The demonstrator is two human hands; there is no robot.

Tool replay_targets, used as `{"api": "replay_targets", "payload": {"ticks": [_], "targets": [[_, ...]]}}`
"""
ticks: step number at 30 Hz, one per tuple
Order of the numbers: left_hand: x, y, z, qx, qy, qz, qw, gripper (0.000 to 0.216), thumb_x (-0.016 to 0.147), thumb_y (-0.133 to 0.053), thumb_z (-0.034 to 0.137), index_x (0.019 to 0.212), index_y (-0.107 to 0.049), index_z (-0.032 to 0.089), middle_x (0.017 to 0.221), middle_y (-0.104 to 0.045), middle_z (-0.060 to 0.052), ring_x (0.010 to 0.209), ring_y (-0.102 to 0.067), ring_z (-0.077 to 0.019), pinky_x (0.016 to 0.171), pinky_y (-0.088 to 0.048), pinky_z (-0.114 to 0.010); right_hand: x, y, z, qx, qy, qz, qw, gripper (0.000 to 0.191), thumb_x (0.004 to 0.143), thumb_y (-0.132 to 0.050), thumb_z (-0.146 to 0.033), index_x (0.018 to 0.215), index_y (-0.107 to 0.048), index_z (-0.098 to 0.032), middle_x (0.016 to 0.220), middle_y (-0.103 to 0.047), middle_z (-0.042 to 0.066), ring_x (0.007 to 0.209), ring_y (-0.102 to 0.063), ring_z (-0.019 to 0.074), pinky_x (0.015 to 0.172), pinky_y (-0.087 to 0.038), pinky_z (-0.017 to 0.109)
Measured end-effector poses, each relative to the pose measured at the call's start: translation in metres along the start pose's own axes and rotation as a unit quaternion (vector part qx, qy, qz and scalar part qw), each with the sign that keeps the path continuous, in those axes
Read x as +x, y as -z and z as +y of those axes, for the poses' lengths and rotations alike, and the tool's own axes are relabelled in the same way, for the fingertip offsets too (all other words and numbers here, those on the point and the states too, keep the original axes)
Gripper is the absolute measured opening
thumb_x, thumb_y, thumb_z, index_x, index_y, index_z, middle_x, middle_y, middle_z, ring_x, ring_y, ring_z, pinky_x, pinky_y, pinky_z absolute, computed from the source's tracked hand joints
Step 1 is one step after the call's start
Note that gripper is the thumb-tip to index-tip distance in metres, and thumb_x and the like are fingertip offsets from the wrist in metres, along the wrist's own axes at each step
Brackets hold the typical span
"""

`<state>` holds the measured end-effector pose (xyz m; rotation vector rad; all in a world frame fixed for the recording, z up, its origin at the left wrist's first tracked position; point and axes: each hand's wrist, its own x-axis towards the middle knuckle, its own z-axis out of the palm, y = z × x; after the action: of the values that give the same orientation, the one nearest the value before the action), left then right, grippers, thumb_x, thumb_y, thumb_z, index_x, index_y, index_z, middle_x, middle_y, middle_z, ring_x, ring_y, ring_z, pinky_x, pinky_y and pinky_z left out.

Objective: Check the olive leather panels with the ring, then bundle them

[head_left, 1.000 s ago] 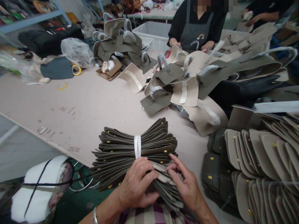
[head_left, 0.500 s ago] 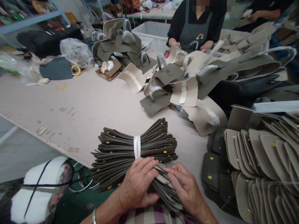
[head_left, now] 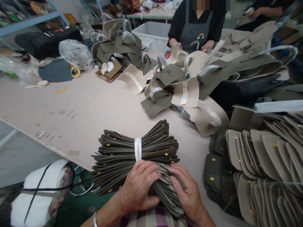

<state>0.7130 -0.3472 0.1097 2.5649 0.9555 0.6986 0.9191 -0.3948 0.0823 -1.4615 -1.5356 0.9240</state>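
Observation:
A thick bundle of dark olive leather pieces (head_left: 118,153) with small gold studs lies at the table's near edge, tied round its middle by a white band (head_left: 137,148). My left hand (head_left: 138,186) is curled over the near side of the bundle, just below the band. My right hand (head_left: 187,190) presses its bent fingers onto the bundle's right half, close beside the left hand. Both hands grip the stack.
Rows of beige flaps (head_left: 262,164) with gold studs lie to the right. Olive and beige bag panels with wrapped handles (head_left: 180,78) are piled mid-table. A person in a dark apron (head_left: 196,26) works across the table. A white-cushioned stool (head_left: 40,192) stands at lower left.
My right hand's fingers have closed down onto the bundle and covered the lighter piece that showed between the hands. My left hand has barely shifted.

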Motion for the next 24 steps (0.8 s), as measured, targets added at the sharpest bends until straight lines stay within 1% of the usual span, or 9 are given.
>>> {"api": "replay_targets", "payload": {"ticks": [3, 4, 6, 8, 11, 13, 16, 20, 24], "targets": [[0.009, 0.007, 0.003, 0.027, 0.012, -0.043, 0.999, 0.061, 0.066, -0.062, 0.030, 0.124, -0.049, 0.014, 0.118, -0.063, -0.012, 0.106, -0.055, -0.0272, 0.096, -0.040, -0.044, -0.004, -0.002, -0.001, 0.022, -0.057, 0.010, 0.998, 0.021, 0.091, -0.051, -0.027, 0.108, -0.062, -0.021, 0.095, -0.070, 0.005, 0.088, -0.067, 0.0177, 0.081, -0.055, 0.026], [0.012, 0.010, 0.004, 0.032, 0.020, -0.064, 0.997, 0.062, 0.066, -0.063, 0.031, 0.124, -0.049, 0.014, 0.123, -0.061, -0.012, 0.107, -0.054, -0.0279, 0.095, -0.040, -0.044, -0.005, -0.003, -0.001, 0.027, -0.060, 0.005, 0.998, 0.021, 0.092, -0.051, -0.028, 0.107, -0.062, -0.021, 0.096, -0.070, 0.005, 0.089, -0.067, 0.0174, 0.081, -0.054, 0.025], [0.017, 0.013, 0.005, 0.032, 0.033, -0.104, 0.994, 0.057, 0.065, -0.065, 0.031, 0.119, -0.053, 0.017, 0.131, -0.057, -0.010, 0.110, -0.052, -0.0289, 0.096, -0.040, -0.043, -0.008, -0.004, 0.001, 0.035, -0.051, -0.011, 0.998, 0.020, 0.093, -0.049, -0.028, 0.105, -0.064, -0.021, 0.099, -0.070, 0.006, 0.093, -0.067, 0.0180, 0.084, -0.053, 0.025], [0.020, 0.014, 0.004, 0.023, 0.037, -0.125, 0.991, 0.052, 0.065, -0.066, 0.031, 0.114, -0.056, 0.019, 0.132, -0.057, -0.008, 0.111, -0.051, -0.0288, 0.097, -0.039, -0.043, -0.010, -0.004, 0.003, 0.040, -0.052, -0.005, 0.998, 0.023, 0.093, -0.048, -0.028, 0.109, -0.063, -0.020, 0.102, -0.069, 0.007, 0.095, -0.066, 0.0184, 0.085, -0.054, 0.026], [0.019, 0.012, 0.000, 0.017, 0.024, -0.129, 0.991, 0.051, 0.065, -0.066, 0.031, 0.113, -0.056, 0.018, 0.124, -0.062, -0.006, 0.107, -0.051, -0.0281, 0.094, -0.039, -0.042, -0.009, -0.004, 0.006, 0.043, -0.076, 0.021, 0.996, 0.035, 0.093, -0.049, -0.029, 0.126, -0.052, -0.018, 0.104, -0.068, 0.009, 0.094, -0.067, 0.0180, 0.084, -0.054, 0.026], [0.017, 0.010, -0.001, 0.023, 0.013, -0.118, 0.993, 0.049, 0.066, -0.065, 0.031, 0.112, -0.057, 0.018, 0.120, -0.064, -0.007, 0.105, -0.053, -0.0281, 0.091, -0.040, -0.041, -0.005, -0.002, 0.006, 0.043, -0.086, 0.013, 0.995, 0.039, 0.093, -0.048, -0.030, 0.130, -0.049, -0.017, 0.101, -0.068, 0.008, 0.091, -0.067, 0.0172, 0.083, -0.054, 0.026], [0.017, 0.009, -0.001, 0.035, 0.004, -0.108, 0.994, 0.044, 0.068, -0.063, 0.031, 0.110, -0.057, 0.017, 0.118, -0.064, -0.008, 0.104, -0.054, -0.0278, 0.090, -0.040, -0.041, 0.004, 0.004, 0.002, 0.031, -0.087, -0.019, 0.996, 0.037, 0.094, -0.047, -0.032, 0.128, -0.051, -0.017, 0.094, -0.068, 0.005, 0.085, -0.067, 0.0155, 0.079, -0.053, 0.023], [0.019, 0.010, -0.001, 0.031, -0.002, -0.109, 0.994, 0.044, 0.070, -0.061, 0.032, 0.111, -0.056, 0.017, 0.116, -0.065, -0.008, 0.104, -0.055, -0.0263, 0.089, -0.040, -0.040, 0.014, 0.013, -0.005, 0.014, -0.086, -0.069, 0.994, 0.035, 0.095, -0.045, -0.031, 0.126, -0.052, -0.018, 0.085, -0.067, 0.002, 0.075, -0.066, 0.0138, 0.072, -0.053, 0.021], [0.020, 0.010, -0.001, 0.005, 0.000, -0.121, 0.993, 0.042, 0.070, -0.059, 0.028, 0.110, -0.055, 0.016, 0.110, -0.065, -0.009, 0.101, -0.055, -0.0261, 0.088, -0.038, -0.040, 0.017, 0.017, -0.008, -0.008, -0.065, -0.094, 0.993, 0.031, 0.094, -0.045, -0.030, 0.121, -0.054, -0.018, 0.083, -0.067, 0.002, 0.073, -0.065, 0.0138, 0.071, -0.052, 0.021]]}}
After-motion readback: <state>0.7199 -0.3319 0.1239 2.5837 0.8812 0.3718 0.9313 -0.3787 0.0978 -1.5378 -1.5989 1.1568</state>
